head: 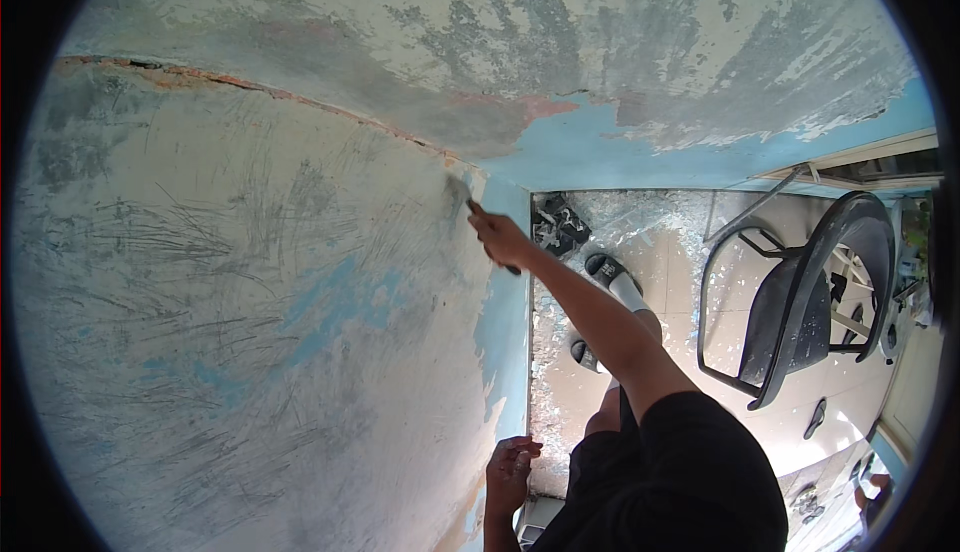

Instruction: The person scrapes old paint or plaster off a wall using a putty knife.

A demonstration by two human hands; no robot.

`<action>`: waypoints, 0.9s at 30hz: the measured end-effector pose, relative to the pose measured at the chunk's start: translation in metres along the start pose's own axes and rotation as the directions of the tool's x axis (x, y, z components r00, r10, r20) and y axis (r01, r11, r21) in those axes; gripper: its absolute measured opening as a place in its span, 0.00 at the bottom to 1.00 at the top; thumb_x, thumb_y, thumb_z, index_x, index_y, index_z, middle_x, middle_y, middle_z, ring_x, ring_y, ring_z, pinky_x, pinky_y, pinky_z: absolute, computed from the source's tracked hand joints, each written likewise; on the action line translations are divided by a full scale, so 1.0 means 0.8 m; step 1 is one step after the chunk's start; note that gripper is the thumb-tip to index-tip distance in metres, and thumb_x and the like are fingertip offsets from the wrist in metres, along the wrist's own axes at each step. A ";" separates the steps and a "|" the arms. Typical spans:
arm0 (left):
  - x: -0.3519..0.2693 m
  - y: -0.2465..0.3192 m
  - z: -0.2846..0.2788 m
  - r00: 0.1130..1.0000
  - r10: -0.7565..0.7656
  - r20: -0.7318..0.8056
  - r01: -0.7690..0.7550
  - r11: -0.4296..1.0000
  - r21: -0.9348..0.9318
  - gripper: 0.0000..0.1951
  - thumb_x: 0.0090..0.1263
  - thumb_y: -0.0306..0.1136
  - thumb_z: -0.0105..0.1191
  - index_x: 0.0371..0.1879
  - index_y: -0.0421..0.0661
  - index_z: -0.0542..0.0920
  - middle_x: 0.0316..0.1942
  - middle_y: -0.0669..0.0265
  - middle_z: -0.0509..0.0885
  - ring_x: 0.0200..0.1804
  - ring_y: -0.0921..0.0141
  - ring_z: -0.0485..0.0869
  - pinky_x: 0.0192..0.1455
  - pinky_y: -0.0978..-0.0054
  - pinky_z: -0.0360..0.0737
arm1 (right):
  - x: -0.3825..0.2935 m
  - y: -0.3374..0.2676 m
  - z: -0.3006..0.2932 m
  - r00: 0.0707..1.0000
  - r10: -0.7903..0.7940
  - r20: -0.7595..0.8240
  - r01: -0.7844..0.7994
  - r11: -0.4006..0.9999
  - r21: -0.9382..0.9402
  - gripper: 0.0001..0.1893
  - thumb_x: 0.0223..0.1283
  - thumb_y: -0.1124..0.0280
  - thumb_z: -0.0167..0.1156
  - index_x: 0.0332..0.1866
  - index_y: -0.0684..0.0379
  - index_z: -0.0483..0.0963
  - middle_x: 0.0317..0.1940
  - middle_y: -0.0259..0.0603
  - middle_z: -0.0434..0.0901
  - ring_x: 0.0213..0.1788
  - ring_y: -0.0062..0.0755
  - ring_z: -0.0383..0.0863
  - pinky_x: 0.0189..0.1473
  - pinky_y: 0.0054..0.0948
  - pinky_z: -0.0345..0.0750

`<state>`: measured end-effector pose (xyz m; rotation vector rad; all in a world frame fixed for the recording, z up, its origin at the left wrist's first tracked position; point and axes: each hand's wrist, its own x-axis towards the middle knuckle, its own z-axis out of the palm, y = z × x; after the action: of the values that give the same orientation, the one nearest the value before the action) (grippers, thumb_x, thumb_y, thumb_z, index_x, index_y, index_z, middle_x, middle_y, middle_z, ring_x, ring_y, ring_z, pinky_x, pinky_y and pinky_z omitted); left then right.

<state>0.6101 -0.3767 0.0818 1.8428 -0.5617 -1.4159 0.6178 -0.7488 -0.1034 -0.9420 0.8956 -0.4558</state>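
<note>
My right hand (499, 238) grips the dark handle of a scraper (457, 190), whose blurred blade is at the left wall (360, 252), just below the corner crack. The wall is scratched and mostly stripped to grey and off-white, with patches of light blue paint (337, 312). An orange-brown crack (300, 101) runs along the corner where the two walls meet. Low and close to the same wall, my left hand (514, 466) hangs with loosely bent fingers and nothing visible in it.
A black armchair (787, 312) stands on the tiled floor (675, 289). Paint flakes (551, 394) line the wall's foot. A dark heap of debris (559, 225) lies in the corner, near my slippered foot (611, 270). A loose slipper (815, 418) lies beyond the chair.
</note>
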 end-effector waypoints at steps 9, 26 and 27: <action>0.001 -0.005 -0.009 0.999 -0.033 -0.016 0.034 0.999 0.005 0.17 0.77 0.40 0.54 0.52 0.37 0.74 0.41 0.56 0.85 0.48 0.64 0.85 0.55 0.62 0.83 | -0.024 -0.010 0.008 0.989 -0.102 0.109 0.101 0.995 0.011 0.30 0.78 0.53 0.46 0.77 0.59 0.57 0.20 0.30 0.68 0.13 0.18 0.67 0.18 0.25 0.71; 0.000 -0.016 -0.021 0.997 -0.023 -0.072 0.021 0.999 -0.032 0.19 0.76 0.42 0.55 0.52 0.37 0.74 0.42 0.55 0.84 0.48 0.63 0.84 0.55 0.62 0.82 | -0.029 -0.002 0.027 0.970 -0.161 0.183 0.113 0.963 0.245 0.31 0.78 0.53 0.47 0.77 0.58 0.56 0.21 0.28 0.68 0.10 0.16 0.64 0.15 0.24 0.67; 0.001 -0.013 -0.019 0.998 -0.023 -0.052 0.021 0.999 -0.034 0.19 0.76 0.42 0.55 0.52 0.37 0.74 0.42 0.55 0.84 0.48 0.63 0.84 0.55 0.62 0.82 | -0.024 -0.003 0.012 0.976 -0.158 0.152 0.120 0.966 0.231 0.31 0.78 0.53 0.47 0.78 0.57 0.55 0.21 0.27 0.67 0.10 0.15 0.64 0.15 0.24 0.67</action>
<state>0.6239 -0.3661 0.0752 1.8595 -0.4903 -1.3784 0.6151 -0.7322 -0.0901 -0.8281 0.6128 -0.5748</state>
